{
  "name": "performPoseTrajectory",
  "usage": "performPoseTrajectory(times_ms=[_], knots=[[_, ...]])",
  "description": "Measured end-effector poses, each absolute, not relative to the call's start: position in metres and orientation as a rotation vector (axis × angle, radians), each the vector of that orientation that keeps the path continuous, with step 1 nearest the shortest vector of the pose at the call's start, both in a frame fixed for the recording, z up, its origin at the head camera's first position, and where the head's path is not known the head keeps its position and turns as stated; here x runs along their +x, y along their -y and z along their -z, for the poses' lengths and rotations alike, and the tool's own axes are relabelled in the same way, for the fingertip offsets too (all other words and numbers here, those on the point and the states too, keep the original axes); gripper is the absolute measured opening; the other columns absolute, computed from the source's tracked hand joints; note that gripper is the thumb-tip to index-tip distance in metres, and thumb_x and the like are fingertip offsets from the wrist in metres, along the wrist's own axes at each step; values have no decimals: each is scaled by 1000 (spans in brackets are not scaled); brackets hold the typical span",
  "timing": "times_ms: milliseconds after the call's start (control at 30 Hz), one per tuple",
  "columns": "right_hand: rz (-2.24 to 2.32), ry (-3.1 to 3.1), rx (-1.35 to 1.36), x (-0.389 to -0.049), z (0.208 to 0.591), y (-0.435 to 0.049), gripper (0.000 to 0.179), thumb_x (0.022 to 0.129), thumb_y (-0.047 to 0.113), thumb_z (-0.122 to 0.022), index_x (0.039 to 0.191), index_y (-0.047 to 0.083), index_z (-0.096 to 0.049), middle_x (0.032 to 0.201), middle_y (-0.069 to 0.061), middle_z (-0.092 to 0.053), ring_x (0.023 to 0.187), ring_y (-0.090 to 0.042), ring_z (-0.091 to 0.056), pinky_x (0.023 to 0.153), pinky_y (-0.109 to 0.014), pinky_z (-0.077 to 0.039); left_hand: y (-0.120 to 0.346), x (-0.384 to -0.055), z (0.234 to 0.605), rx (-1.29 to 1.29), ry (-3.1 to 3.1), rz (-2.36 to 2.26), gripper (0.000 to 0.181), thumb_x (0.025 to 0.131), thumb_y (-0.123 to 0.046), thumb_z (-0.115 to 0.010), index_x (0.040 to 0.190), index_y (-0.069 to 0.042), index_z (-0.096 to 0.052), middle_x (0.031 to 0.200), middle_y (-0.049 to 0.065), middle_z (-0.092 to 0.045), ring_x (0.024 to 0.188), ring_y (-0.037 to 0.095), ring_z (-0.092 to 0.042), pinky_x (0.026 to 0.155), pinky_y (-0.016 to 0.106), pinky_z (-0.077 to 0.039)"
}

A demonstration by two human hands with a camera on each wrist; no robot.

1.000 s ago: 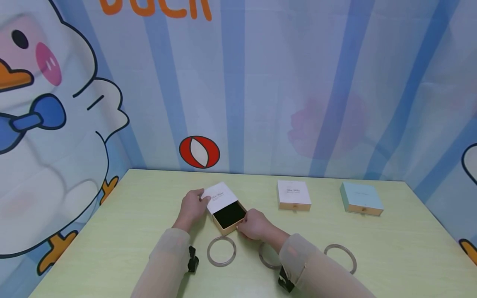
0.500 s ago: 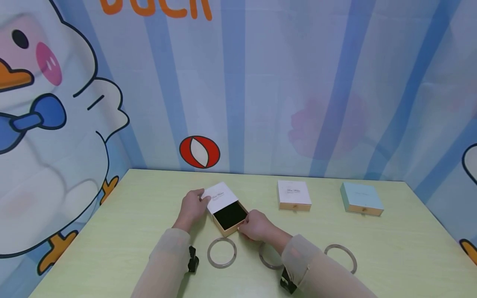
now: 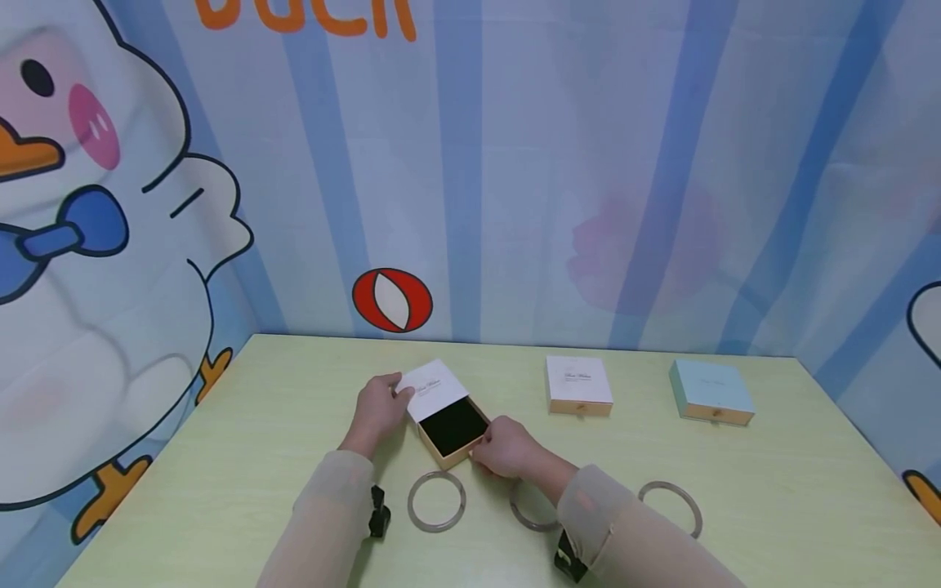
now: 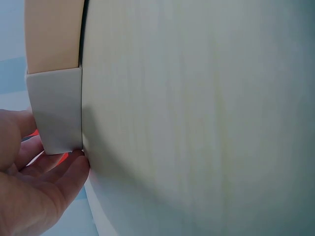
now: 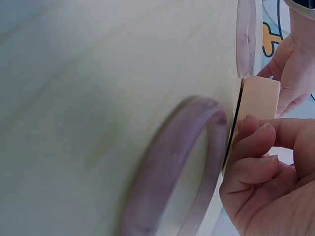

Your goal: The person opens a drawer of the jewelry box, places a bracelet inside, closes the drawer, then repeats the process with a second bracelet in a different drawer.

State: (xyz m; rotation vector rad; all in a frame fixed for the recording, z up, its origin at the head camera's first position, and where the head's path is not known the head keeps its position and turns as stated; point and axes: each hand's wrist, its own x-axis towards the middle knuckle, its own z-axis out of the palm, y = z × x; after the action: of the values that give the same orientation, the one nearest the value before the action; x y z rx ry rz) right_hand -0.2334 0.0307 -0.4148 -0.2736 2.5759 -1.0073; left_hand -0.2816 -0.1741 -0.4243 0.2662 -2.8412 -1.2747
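Observation:
A white drawer box (image 3: 432,385) lies at an angle on the table, its tan drawer pulled partly out and showing a black lining (image 3: 454,426). My left hand (image 3: 380,411) grips the white sleeve at its back left corner; the left wrist view shows the fingers (image 4: 74,177) around the sleeve's end. At the drawer's front right corner, my right hand (image 3: 507,447) pinches the tan drawer wall (image 5: 260,98). Just in front of the drawer lies a greyish bangle (image 3: 437,527). A second bangle (image 3: 525,520) is partly hidden by my right arm.
Farther right on the table (image 3: 220,490) stand a closed white box (image 3: 579,382) and a closed light blue box (image 3: 711,388). A third bangle (image 3: 691,506) lies beyond my right sleeve. A printed cloth backdrop (image 3: 507,163) rises behind the table.
The drawer has slid slightly farther out toward me with my right hand. The bangle in front of it has shifted a little nearer. My left hand has stayed in place.

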Motion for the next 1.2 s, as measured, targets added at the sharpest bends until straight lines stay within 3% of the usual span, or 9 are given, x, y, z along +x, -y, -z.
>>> performPoseTrajectory(times_ms=[1200], knots=[[1000,-2543,-257,-229,415,-34,39,91,17,-57,53,6,-57,45,1,-44,43,-13,-42,44,-20,-32,174,-281,423,260,2852,1245,50,96,-21,-53,139,3,-43,143,21,-44,123,29,-49,107,47,-39]])
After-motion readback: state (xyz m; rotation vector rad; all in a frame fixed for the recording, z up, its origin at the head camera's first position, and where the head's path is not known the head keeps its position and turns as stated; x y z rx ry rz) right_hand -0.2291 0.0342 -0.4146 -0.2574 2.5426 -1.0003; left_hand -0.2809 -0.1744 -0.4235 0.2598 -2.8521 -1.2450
